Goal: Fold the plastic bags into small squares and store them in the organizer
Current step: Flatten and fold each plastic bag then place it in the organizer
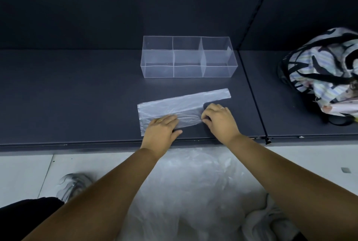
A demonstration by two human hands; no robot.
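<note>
A clear plastic bag (175,106) lies flat on the dark shelf, long side running left to right, one handle strip reaching to the upper right. My left hand (161,127) presses flat on the bag's near edge, fingers spread. My right hand (218,118) pinches the bag's other handle at its near right end. Behind the bag stands the transparent organizer (188,57) with several empty compartments.
A heap of loose clear plastic bags (193,186) lies on the floor below the dark shelf (77,95). A patterned tote bag (323,74) slumps on the shelf at the right. A vertical divider rail (251,89) crosses the shelf. A shoe (74,183) shows at lower left.
</note>
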